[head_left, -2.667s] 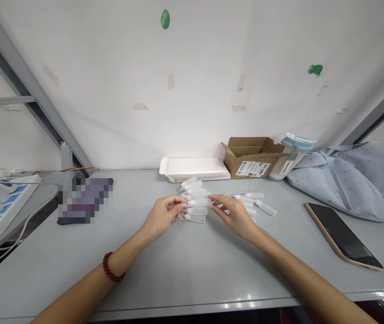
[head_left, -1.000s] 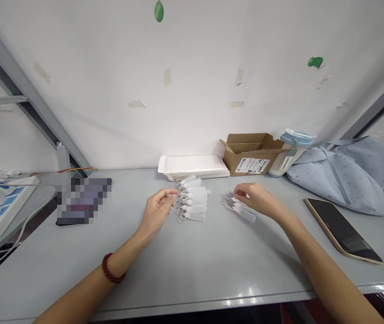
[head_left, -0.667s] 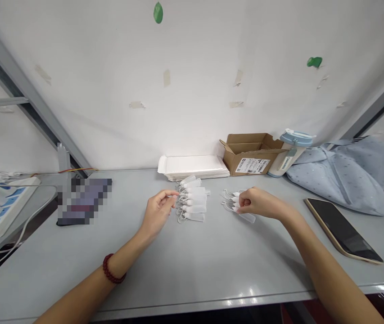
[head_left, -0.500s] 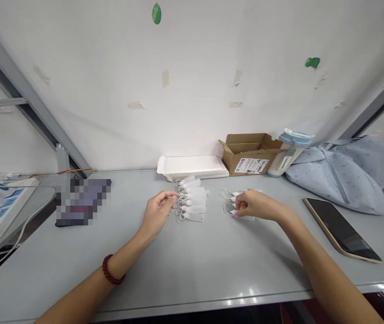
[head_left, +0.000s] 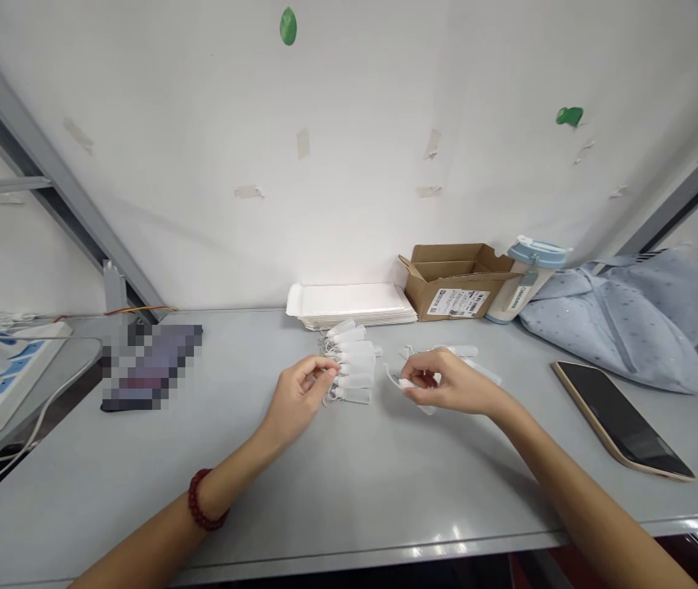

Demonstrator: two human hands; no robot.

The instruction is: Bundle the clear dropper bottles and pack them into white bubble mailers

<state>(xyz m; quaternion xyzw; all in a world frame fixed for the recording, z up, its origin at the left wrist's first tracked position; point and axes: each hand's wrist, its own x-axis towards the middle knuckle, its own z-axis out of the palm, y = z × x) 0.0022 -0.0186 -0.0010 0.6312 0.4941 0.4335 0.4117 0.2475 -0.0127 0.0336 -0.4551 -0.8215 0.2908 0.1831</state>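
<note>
Several small, frosted-white plastic tubes with thin cord loops lie in a row (head_left: 358, 368) near the middle of the table. At the row's left side, over the loops, my left hand (head_left: 298, 401) has its thumb and forefinger pinched together; whatever they grip is hidden. My right hand (head_left: 459, 381) is closed on one such tube (head_left: 407, 384), its cord sticking out leftward from the fingertips and its body partly covered by the fingers. A few more tubes (head_left: 464, 352) rest behind and beneath that hand, partly hidden.
A stack of white padded envelopes (head_left: 352, 304) lies by the wall. Beside it stand an open cardboard box (head_left: 462, 290), a blue-lidded cup (head_left: 524, 278) and a light-blue bag (head_left: 619, 323). A phone (head_left: 624, 417) lies right; a power strip (head_left: 5, 376) and a pixelated dark item (head_left: 158, 368) lie left.
My right hand has moved left and raised a tube from the right-hand group, with its cord turned toward the row. My left hand has shifted slightly right and down, fingertips pinched at the row.
</note>
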